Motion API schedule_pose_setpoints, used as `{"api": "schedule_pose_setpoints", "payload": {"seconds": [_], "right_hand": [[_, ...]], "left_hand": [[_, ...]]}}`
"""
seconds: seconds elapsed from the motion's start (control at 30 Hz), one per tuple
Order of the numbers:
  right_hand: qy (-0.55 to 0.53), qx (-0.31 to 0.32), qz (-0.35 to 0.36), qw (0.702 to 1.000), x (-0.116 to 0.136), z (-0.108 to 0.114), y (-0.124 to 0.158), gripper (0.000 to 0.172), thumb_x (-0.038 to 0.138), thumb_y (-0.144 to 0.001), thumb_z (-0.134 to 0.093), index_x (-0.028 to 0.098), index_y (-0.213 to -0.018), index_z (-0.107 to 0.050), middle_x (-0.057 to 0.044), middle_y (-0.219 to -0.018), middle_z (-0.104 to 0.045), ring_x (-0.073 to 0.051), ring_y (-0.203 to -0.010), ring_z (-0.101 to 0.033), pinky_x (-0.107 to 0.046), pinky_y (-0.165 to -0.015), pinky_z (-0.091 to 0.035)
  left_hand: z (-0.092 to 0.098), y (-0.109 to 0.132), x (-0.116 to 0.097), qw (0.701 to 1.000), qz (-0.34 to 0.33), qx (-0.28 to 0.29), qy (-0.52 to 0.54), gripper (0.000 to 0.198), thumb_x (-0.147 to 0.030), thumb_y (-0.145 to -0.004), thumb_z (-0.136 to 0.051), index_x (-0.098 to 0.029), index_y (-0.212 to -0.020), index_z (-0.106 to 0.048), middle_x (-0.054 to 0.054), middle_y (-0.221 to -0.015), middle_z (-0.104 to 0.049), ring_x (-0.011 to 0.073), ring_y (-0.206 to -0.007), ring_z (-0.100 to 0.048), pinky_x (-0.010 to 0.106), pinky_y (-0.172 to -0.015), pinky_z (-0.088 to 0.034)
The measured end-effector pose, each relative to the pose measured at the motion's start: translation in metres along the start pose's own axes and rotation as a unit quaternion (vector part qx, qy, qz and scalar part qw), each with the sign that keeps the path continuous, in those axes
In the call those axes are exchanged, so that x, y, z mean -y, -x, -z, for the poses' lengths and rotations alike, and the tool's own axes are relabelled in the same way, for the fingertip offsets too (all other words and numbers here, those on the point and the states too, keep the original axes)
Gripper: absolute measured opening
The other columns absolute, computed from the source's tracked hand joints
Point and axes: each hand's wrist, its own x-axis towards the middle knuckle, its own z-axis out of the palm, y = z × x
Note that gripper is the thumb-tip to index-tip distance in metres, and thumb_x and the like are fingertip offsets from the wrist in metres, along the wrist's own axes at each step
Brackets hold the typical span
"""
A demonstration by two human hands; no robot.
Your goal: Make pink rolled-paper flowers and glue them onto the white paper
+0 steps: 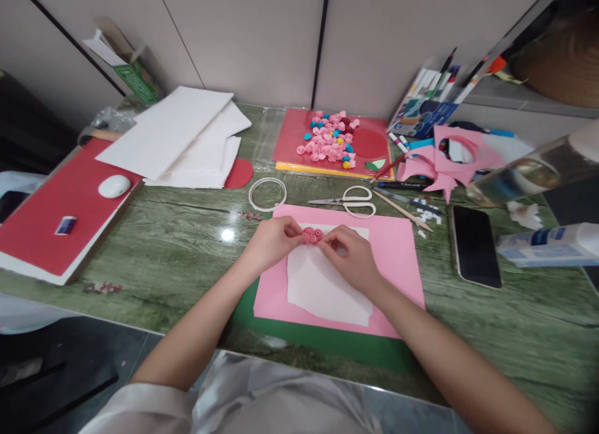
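A small cluster of rolled pink paper flowers [312, 236] sits at the upper part of a white sheet [327, 284]. My left hand [276, 237] pinches the cluster's left edge between thumb and fingers. At its right edge, the fingertips of my right hand [349, 253] are closed on it too. Beneath the white sheet lies a larger pink sheet [397, 259], with green paper [318, 347] showing below that. White-handled scissors [349, 201] rest just beyond the pink sheet, beside a roll of clear tape [267, 194].
Pink, blue and yellow paper pieces [330, 138] lie on a red sheet at the back. White sheets [173, 135] and a red board [56, 203] with a white mouse [114, 186] are leftward. To the right are a phone [476, 245], a bottle [552, 244] and pink scraps [437, 159].
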Motion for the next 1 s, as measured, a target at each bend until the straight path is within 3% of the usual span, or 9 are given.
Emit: {"api": "schedule_pose_setpoints", "payload": {"seconds": [0.53, 0.7, 0.8, 0.87, 1.0], "right_hand": [[-0.008, -0.002, -0.002, 1.000, 0.002, -0.001, 0.000, 0.009, 0.027, -0.079, -0.055, 0.021, -0.073, -0.057, 0.000, -0.071, -0.059, -0.013, -0.065, -0.052, -0.028, -0.066, -0.039], [-0.070, -0.036, -0.040, 0.996, -0.001, 0.001, -0.001, 0.011, 0.028, -0.077, -0.056, 0.020, -0.069, -0.057, 0.000, -0.071, -0.059, -0.013, -0.066, -0.053, -0.027, -0.063, -0.041], [-0.158, -0.082, -0.109, 0.978, -0.006, 0.005, -0.003, 0.013, 0.030, -0.076, -0.056, 0.020, -0.069, -0.056, 0.000, -0.066, -0.057, -0.013, -0.060, -0.053, -0.026, -0.058, -0.042], [-0.204, -0.104, -0.147, 0.962, -0.009, 0.008, -0.005, 0.013, 0.031, -0.076, -0.056, 0.019, -0.070, -0.055, 0.002, -0.059, -0.055, -0.011, -0.053, -0.050, -0.025, -0.054, -0.040], [-0.233, -0.116, -0.163, 0.952, -0.010, 0.010, -0.007, 0.013, 0.031, -0.075, -0.057, 0.019, -0.069, -0.055, 0.004, -0.053, -0.053, -0.010, -0.049, -0.047, -0.023, -0.050, -0.038]], "left_hand": [[0.003, 0.001, -0.002, 1.000, -0.002, 0.009, -0.029, 0.018, -0.034, -0.073, -0.056, -0.017, -0.072, -0.063, 0.003, -0.071, -0.066, 0.0150, -0.064, -0.060, 0.024, -0.057, -0.042], [0.007, 0.003, -0.005, 0.997, -0.017, 0.015, -0.071, 0.015, -0.029, -0.076, -0.052, -0.017, -0.076, -0.062, 0.003, -0.071, -0.066, 0.0148, -0.064, -0.060, 0.024, -0.058, -0.043], [0.006, 0.016, -0.009, 0.982, -0.067, -0.026, -0.174, 0.018, -0.023, -0.080, -0.046, -0.017, -0.087, -0.062, 0.006, -0.084, -0.066, 0.0171, -0.074, -0.061, 0.028, -0.066, -0.046], [0.002, 0.030, -0.011, 0.954, -0.137, -0.050, -0.264, 0.025, -0.016, -0.082, -0.041, -0.016, -0.100, -0.059, 0.010, -0.104, -0.062, 0.0207, -0.092, -0.058, 0.033, -0.078, -0.045], [-0.008, 0.053, -0.005, 0.904, -0.257, -0.020, -0.342, 0.041, -0.015, -0.084, -0.039, -0.015, -0.125, -0.043, 0.011, -0.131, -0.046, 0.0239, -0.120, -0.041, 0.040, -0.096, -0.035]]}}
